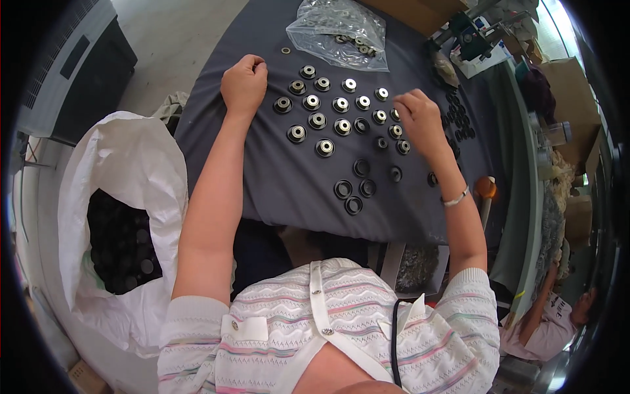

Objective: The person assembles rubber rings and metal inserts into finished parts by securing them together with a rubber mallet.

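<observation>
My left hand [244, 84] is closed at the left edge of the dark cloth, thumb against the curled fingers. Whatever it may hold is hidden. My right hand [420, 117] has its fingertips pinched together over the right side of a group of round black parts. I cannot make out anything between them. Most of these parts carry a shiny metal ring, such as the black part with a ring [325, 148]. Nearer me are several black parts without a visible ring, including a bare black cap [342, 189]. A single small ring [285, 50] lies beyond my left hand.
A clear plastic bag [338, 29] of metal rings lies at the far side. More black parts [459, 118] cluster beyond my right wrist. A white sack [138, 151] of black pieces stands left. An orange-headed tool [485, 187] is at right; another person [551, 322] sits beyond.
</observation>
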`<move>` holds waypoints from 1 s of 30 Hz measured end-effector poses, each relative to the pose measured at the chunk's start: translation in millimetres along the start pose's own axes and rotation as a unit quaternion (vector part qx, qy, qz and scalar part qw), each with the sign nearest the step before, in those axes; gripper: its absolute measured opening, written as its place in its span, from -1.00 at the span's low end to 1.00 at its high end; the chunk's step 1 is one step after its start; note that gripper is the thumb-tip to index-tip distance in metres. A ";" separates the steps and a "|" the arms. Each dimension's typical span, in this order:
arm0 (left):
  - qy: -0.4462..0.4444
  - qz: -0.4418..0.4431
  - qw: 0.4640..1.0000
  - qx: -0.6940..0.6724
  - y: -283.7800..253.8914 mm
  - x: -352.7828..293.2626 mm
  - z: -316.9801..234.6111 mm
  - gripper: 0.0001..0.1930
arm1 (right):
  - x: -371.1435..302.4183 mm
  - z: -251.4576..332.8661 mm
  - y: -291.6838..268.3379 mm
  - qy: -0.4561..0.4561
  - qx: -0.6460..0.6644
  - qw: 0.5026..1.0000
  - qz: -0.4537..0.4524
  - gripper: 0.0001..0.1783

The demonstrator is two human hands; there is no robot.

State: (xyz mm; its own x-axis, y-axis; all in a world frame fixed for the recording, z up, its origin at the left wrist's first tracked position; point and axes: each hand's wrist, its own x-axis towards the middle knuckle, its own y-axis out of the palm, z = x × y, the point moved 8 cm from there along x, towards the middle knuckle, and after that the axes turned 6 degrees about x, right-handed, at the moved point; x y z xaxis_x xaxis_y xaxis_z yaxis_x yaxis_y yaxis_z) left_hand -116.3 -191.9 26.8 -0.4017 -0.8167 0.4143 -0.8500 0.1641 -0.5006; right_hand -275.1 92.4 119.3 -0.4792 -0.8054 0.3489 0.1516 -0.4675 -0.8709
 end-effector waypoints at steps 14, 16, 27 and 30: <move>-0.013 0.005 1.000 -0.016 -4.0 -1.9 -7.2 -0.84 | 146.7 -59.9 122.0 0.090 -0.215 0.972 0.033 -0.78; -0.015 0.004 1.000 -0.015 -2.8 -3.2 -4.9 -0.84 | 146.7 -63.1 123.9 0.058 -0.191 0.979 0.031 -0.79; 0.019 -0.022 1.000 -0.004 2.7 4.7 0.3 -0.83 | 98.0 -14.0 53.7 -0.034 0.096 0.994 0.030 -0.72; -0.008 -0.001 1.000 0.002 -3.7 4.5 7.7 -0.82 | 24.4 9.0 17.8 0.041 0.130 0.988 0.067 -0.72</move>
State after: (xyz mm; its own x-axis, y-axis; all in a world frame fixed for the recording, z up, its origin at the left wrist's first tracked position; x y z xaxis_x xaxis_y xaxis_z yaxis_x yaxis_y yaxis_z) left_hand -112.3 -200.4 24.6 -0.3948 -0.8256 0.4032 -0.8493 0.1605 -0.5029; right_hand -276.3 61.2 115.4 -0.5071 -0.8390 0.1976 0.4298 -0.4449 -0.7857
